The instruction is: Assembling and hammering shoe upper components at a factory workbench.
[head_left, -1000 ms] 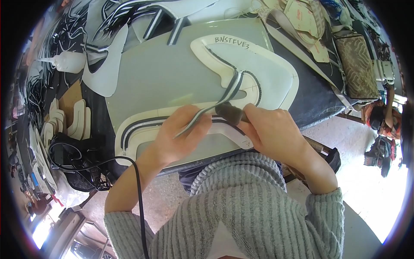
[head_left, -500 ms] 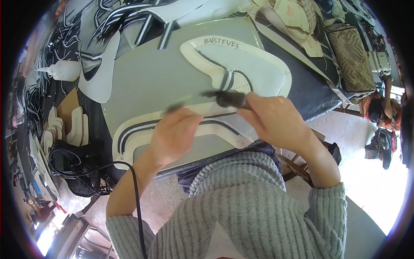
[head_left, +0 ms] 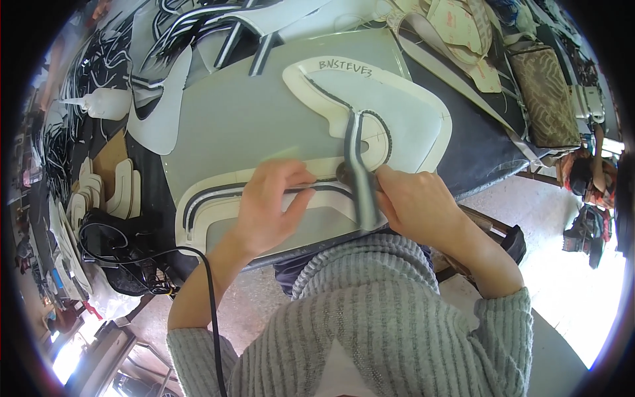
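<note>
A pale curved template (head_left: 433, 126) with a cream border lies on a grey-green sheet (head_left: 225, 126). Along its lower arm runs a black-and-white strip (head_left: 215, 192). My left hand (head_left: 271, 202) is over that arm, its thumb and forefinger apart beside the strip and nothing visible between them. The strip's loose part (head_left: 355, 142) hangs from the template's inner curve toward me, its lower end blurred. My right hand (head_left: 420, 202) is closed on a dark round-headed tool (head_left: 342, 173), mostly hidden behind the strip and fingers.
A white squeeze bottle (head_left: 109, 102) and a pale cut piece (head_left: 159, 126) lie at the left, near cream pattern pieces (head_left: 122, 188). A black cable (head_left: 208, 284) crosses my left forearm. At the right lies a patterned brown pouch (head_left: 542, 96); more strips (head_left: 261, 53) are at the back.
The loose strip has swung down in front of my right hand. My left thumb and forefinger have parted, and the dark tool has come lower, nearer me.
</note>
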